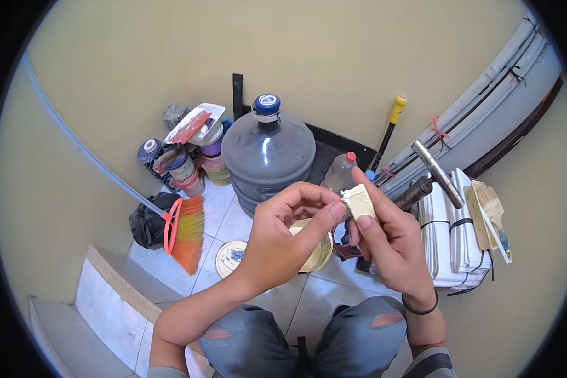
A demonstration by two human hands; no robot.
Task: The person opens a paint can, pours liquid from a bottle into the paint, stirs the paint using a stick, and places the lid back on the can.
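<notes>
I see a person's right hand [394, 246] pinching a cream-coloured block [360, 203], thumb against fingers, apparently so its ragged edge faces the half-curled left hand [276, 238]; whether that grips anything, I can't tell. Below, an open tub [327, 257] sits handy.

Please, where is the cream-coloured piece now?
In the head view, the cream-coloured piece is right of centre, in the right hand, beside the left hand.
</notes>
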